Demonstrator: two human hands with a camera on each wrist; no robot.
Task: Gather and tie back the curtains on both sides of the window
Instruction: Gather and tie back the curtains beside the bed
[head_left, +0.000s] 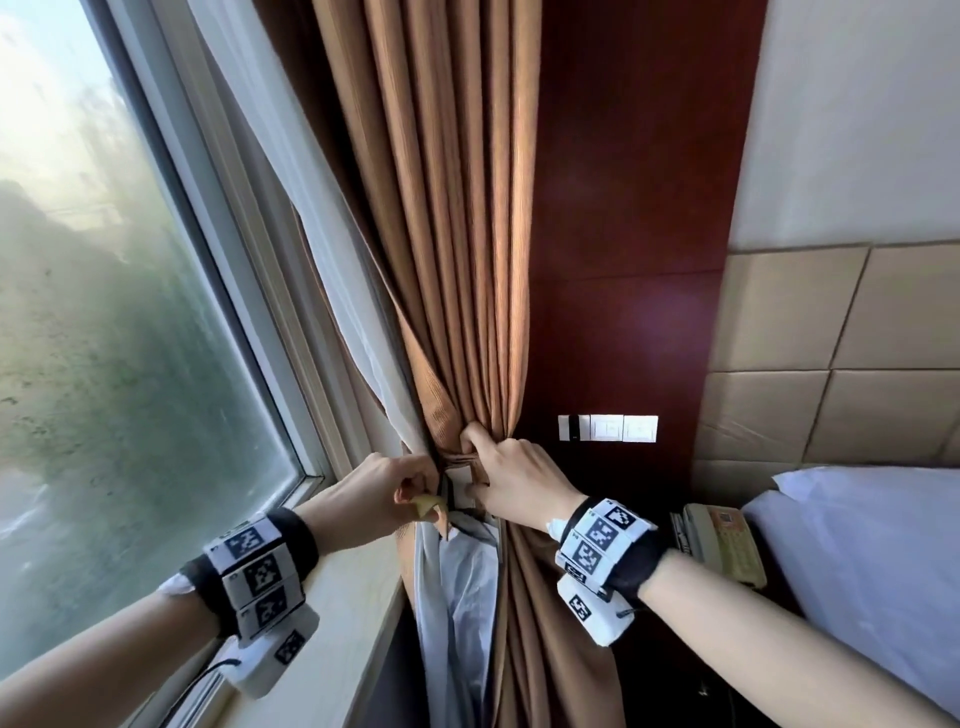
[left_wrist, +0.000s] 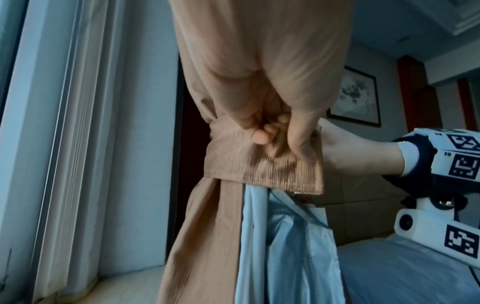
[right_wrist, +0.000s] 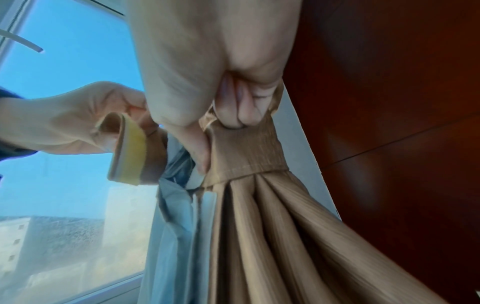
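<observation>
A tan pleated curtain with a white sheer lining hangs gathered at the window's right side. A matching tan tieback band wraps the bundle at waist height. My left hand pinches the band's free end, which has a yellow fastening strip on it. My right hand grips the band against the bunched curtain, fingers curled into the folds. In the left wrist view the band crosses the curtain under my left fingers.
The window pane and its white frame stand on the left, with a pale sill below. A dark red wood panel with wall switches is behind the curtain. A telephone and a bed lie to the right.
</observation>
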